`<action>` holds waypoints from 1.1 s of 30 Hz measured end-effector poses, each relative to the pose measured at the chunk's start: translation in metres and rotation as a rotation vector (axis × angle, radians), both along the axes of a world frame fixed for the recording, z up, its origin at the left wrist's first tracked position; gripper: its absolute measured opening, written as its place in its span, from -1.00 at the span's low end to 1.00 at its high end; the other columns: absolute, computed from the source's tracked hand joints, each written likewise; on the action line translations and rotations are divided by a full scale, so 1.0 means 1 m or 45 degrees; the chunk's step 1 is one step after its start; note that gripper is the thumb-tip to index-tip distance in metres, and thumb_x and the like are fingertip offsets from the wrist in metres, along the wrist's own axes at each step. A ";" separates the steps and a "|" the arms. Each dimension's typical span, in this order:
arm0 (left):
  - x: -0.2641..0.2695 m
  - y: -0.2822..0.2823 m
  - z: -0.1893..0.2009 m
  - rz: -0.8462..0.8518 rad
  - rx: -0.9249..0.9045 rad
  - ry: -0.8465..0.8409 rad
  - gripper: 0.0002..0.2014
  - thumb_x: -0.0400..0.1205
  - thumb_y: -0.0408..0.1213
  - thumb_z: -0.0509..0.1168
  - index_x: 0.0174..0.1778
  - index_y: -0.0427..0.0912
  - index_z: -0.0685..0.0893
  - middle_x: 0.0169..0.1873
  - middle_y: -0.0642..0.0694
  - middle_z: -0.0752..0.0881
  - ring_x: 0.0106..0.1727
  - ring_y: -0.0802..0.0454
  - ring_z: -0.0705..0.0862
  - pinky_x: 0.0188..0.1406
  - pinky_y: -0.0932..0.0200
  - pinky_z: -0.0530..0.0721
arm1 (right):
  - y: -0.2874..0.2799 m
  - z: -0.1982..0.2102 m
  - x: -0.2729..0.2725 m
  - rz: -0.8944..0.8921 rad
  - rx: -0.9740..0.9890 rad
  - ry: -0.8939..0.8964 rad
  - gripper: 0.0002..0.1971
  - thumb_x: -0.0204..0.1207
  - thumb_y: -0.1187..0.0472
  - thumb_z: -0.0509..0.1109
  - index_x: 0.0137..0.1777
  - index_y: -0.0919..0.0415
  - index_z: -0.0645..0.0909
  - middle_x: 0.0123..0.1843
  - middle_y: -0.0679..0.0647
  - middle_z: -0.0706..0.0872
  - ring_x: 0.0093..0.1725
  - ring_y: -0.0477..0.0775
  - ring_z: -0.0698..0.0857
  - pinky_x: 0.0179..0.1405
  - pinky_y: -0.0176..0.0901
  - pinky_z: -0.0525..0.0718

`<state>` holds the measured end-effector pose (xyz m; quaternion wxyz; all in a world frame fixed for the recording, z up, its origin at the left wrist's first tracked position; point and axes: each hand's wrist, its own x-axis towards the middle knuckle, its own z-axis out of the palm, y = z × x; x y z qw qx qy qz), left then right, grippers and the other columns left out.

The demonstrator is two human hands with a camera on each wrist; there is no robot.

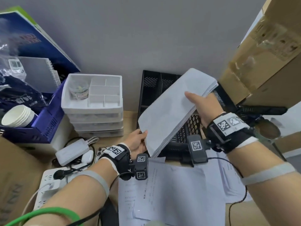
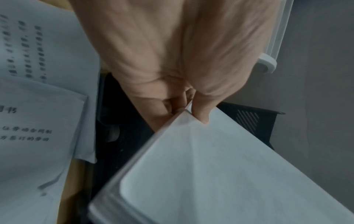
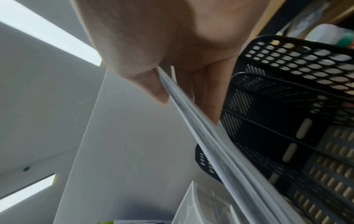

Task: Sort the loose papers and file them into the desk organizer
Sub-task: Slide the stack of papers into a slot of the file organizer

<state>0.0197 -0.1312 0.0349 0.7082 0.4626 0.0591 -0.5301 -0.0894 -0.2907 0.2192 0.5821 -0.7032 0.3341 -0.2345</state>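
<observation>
A thick stack of white paper (image 1: 172, 108) is held tilted in the air above the black mesh desk organizer (image 1: 151, 88). My left hand (image 1: 138, 141) pinches its near left corner, thumb on top (image 2: 201, 112). My right hand (image 1: 200, 105) grips its right edge, thumb on the top sheet and fingers underneath (image 3: 203, 94). The stack (image 3: 220, 148) hides most of the organizer's slots; the right wrist view shows the dividers (image 3: 277, 136) beside the stack's edge. Loose printed sheets (image 1: 166, 190) lie on the desk below my wrists.
A white drawer unit (image 1: 92, 101) stands left of the organizer. A blue basket (image 1: 40, 121) with paper cups, a power bank (image 1: 71, 152) and a power strip (image 1: 48, 185) crowd the left. A large cardboard box (image 1: 263, 54) overhangs the right.
</observation>
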 end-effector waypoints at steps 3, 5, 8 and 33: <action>0.005 -0.008 0.001 -0.028 0.078 -0.056 -0.66 0.81 -0.35 0.12 0.50 -0.29 0.51 0.31 -0.27 0.76 0.28 -0.18 0.76 0.14 -0.14 0.81 | 0.000 0.009 0.009 0.121 -0.198 0.060 -0.78 0.59 0.28 0.38 0.19 0.07 0.59 0.14 0.01 0.74 0.17 0.04 0.74 0.23 -0.06 0.66; 0.008 -0.014 0.003 -0.030 0.120 -0.105 -0.67 0.82 -0.35 0.08 0.50 -0.24 0.52 0.23 -0.19 0.78 0.11 -0.07 0.79 -0.10 -0.05 0.82 | 0.005 0.013 0.016 0.243 -0.324 0.130 -0.81 0.61 0.27 0.35 0.18 0.06 0.56 0.04 -0.08 0.73 0.03 -0.13 0.72 0.07 -0.23 0.66; 0.011 -0.022 0.004 -0.072 0.179 -0.145 -0.65 0.81 -0.38 0.06 0.52 -0.12 0.47 0.07 -0.15 0.79 0.01 -0.10 0.77 -0.17 -0.08 0.78 | 0.014 0.014 0.028 0.382 -0.445 0.200 -0.80 0.63 0.28 0.32 0.22 0.11 0.57 -0.01 -0.09 0.69 0.04 -0.08 0.69 0.12 -0.15 0.67; 0.007 -0.031 0.020 -0.345 0.313 -0.366 -0.16 0.73 -0.55 0.00 0.70 0.43 -0.08 0.29 -0.24 0.74 -0.48 0.12 0.77 -0.20 -0.09 0.86 | -0.021 -0.023 0.025 -0.052 -0.550 0.294 -0.23 0.40 0.43 0.10 0.58 -0.21 0.27 0.13 -0.05 0.66 0.08 0.08 0.60 0.19 -0.10 0.54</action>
